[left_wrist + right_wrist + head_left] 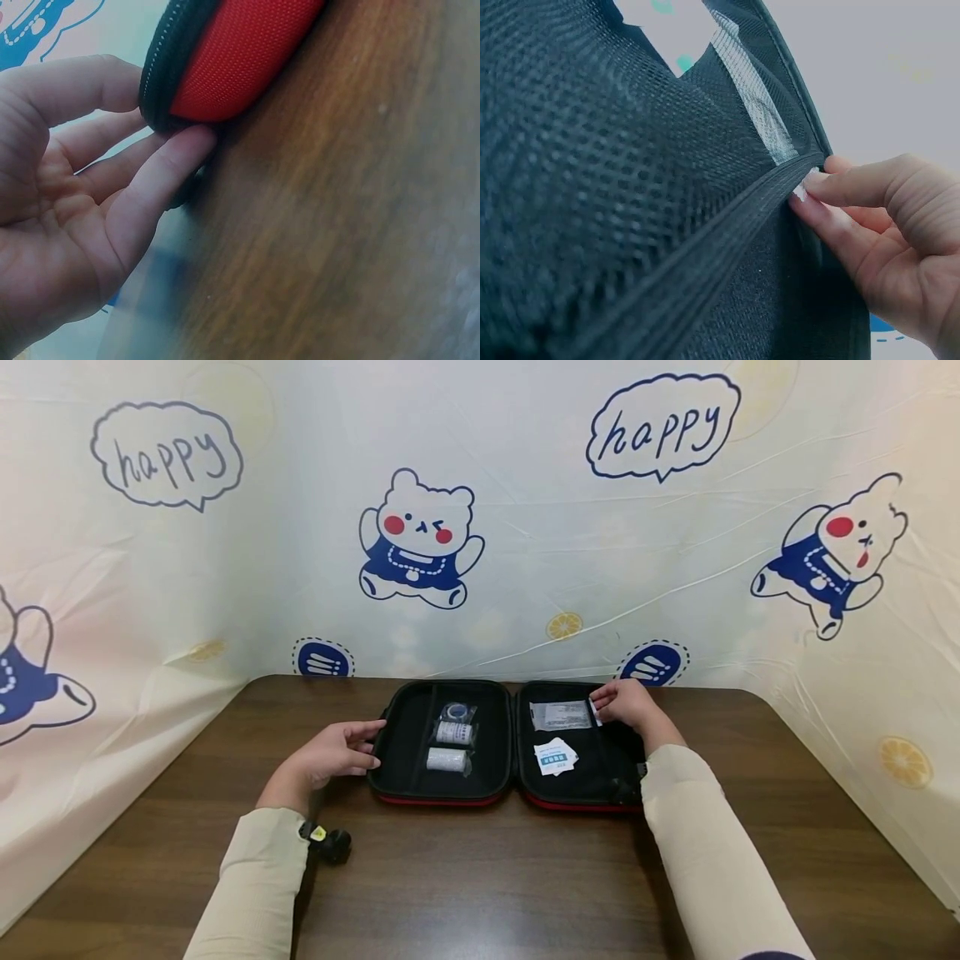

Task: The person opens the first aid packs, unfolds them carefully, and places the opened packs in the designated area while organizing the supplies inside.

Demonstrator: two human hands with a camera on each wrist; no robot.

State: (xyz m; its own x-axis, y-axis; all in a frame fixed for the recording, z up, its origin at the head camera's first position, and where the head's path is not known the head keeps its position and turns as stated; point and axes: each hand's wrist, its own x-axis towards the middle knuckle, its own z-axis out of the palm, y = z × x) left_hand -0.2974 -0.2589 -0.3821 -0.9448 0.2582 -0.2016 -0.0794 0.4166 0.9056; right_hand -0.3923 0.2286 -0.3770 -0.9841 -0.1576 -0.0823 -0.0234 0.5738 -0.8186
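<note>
A black zip case [399, 747] with a red outer shell [244, 56] lies unfolded on the table. My left hand [330, 756] holds the left half's outer edge, index finger on the zipped rim and thumb against the lower corner. In the case's right half, my right hand [628, 702] pinches the end of a flat whitish packet [561, 716] at the elastic edge of the mesh pocket [630, 142]. Most of that packet lies behind the mesh. Beneath it in the same pocket sit white-and-blue cards [556, 760].
Two wrapped white rolls [454, 732] and a small clear-bagged ring-shaped item [456, 712] sit in the left half. The brown wooden table [465, 877] ends at a printed curtain [525, 568] behind the case.
</note>
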